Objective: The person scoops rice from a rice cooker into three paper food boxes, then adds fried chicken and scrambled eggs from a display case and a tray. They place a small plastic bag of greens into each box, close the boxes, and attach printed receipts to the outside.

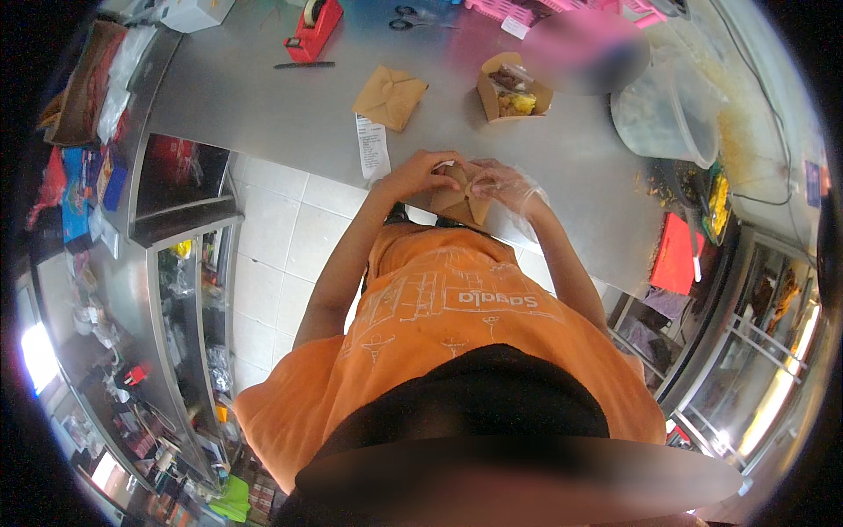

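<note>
At the near edge of the steel table, a brown paper food box (458, 204) with folded top flaps sits between my two hands. My left hand (423, 176) is bare, its fingers curled over the box's left side and top. My right hand (507, 186), in a clear plastic glove, pinches the flaps from the other side. Farther off stands a second, folded-shut brown box (391, 95), with a printed paper slip (372, 145) hanging below it. An open brown box (516, 88) to its right contains yellow food and a small packet with something dark.
A red tape dispenser (313, 31), a black pen (304, 65) and scissors (413, 19) lie at the back of the table. On the right are a large clear plastic tub (666, 114) and a red notebook (674, 255). Shelved cabinets flank both sides.
</note>
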### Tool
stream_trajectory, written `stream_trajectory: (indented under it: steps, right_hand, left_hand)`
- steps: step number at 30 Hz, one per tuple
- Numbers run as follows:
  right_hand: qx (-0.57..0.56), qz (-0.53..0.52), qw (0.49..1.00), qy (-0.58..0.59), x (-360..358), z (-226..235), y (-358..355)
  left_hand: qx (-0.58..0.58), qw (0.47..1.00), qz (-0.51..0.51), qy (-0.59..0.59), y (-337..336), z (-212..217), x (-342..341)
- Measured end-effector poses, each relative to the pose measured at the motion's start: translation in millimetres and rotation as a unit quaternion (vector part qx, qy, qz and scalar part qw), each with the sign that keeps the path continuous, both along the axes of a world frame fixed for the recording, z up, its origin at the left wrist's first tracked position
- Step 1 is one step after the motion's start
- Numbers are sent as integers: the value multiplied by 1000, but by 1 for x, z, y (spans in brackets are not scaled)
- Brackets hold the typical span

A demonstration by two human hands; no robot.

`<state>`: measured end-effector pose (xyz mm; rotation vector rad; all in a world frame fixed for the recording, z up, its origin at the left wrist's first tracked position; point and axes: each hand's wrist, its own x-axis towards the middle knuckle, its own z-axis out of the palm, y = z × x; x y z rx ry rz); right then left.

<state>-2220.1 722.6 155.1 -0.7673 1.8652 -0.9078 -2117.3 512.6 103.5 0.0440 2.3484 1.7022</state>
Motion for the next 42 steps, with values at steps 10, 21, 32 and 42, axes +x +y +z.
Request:
stream_trajectory:
  steps: [10,21,32,42]
  right_hand:
    - [-16,-36,998,-40,3,-22,2]
    - [-69,-30,994,83,13,-46,3]
    - [-134,-125,920,346,49,-69,-9]
    - [-85,-184,922,329,55,-70,-19]
  left_hand:
    - [12,998,64,11,9,1,3]
    - [-51,985,139,89,29,4,9]
    - [-117,950,269,104,59,-8,10]
    - [-145,936,316,55,65,-33,10]
